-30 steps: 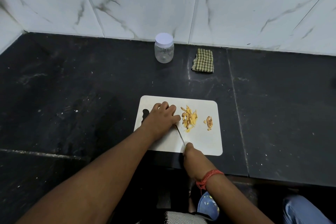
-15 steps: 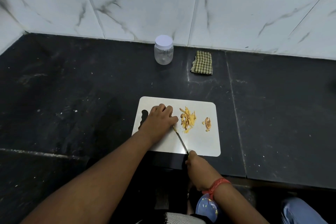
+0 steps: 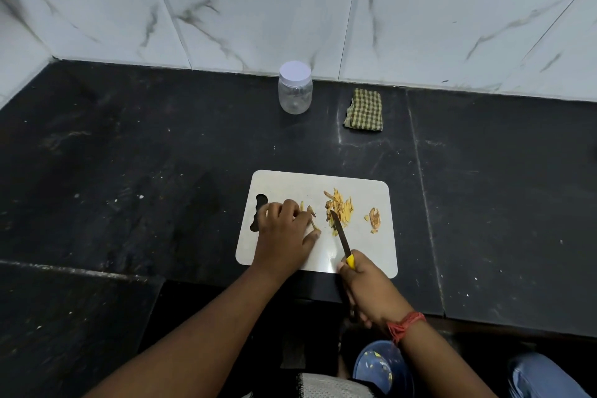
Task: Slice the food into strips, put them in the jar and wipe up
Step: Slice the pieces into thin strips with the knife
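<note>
A white cutting board (image 3: 361, 255) lies on the black counter. On it sit a pile of yellow strips (image 3: 340, 207) and a small brownish scrap (image 3: 374, 219) to the right. My left hand (image 3: 283, 233) rests on the board's left part, fingers pinning a small piece of food (image 3: 311, 215). My right hand (image 3: 366, 287) grips a knife (image 3: 340, 233) with a yellow handle; its blade tip lies at the strip pile's left edge. A clear jar (image 3: 295, 88) with a white lid on stands by the wall. A folded checked cloth (image 3: 364, 110) lies to its right.
White marble-look tiles (image 3: 258, 10) back the black counter (image 3: 129, 171). A blue bowl (image 3: 381, 368) with yellow scraps sits below the counter edge near my lap. A lower step of the counter lies at front left.
The knife has shifted right, away from my left hand, to the strip pile. My left hand moved slightly left, exposing cut pieces beside its fingers.
</note>
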Motion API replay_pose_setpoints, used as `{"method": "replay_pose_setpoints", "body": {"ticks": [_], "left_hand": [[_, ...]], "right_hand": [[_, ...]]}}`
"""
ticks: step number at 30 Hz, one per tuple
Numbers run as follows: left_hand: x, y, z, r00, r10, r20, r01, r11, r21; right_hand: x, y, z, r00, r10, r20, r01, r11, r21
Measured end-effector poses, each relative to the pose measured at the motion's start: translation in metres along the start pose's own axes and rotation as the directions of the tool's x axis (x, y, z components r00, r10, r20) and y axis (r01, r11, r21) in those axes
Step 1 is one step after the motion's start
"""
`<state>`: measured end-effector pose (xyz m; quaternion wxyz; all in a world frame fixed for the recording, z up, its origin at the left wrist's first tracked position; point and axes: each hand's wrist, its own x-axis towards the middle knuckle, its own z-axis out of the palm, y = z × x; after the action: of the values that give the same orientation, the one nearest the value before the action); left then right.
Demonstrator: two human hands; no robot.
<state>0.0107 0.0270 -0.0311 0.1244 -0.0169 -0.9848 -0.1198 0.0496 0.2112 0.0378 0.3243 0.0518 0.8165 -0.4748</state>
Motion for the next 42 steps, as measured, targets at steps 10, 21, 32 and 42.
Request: {"method": "replay_pose_setpoints", "body": {"ticks": [10,21,32,42], "left_hand": [[0.003,0.016,0.008,0.999,-0.054,-0.001,0.054,0.998,-0.044],[0.019,0.025,0.012,1.0,-0.018,0.024,0.019,0.998,-0.066],[0.023,-0.002,0.006,0.995,-0.096,0.017,0.097,0.993,-0.07],[0.024,-0.013,0.002,0.996,-0.08,0.043,0.086,0.981,-0.176]], "right_hand": [[0.001,-0.006,-0.008,1.0,-0.014,0.009,0.014,1.0,0.019],[0.007,-0.014,-0.019,0.999,-0.033,-0.006,0.033,0.999,0.044],[0.016,-0.018,-0.018,0.999,-0.026,0.028,0.025,0.999,0.03],[0.023,-0.019,-0.011,1.0,-0.013,0.022,0.014,0.999,-0.038]]}}
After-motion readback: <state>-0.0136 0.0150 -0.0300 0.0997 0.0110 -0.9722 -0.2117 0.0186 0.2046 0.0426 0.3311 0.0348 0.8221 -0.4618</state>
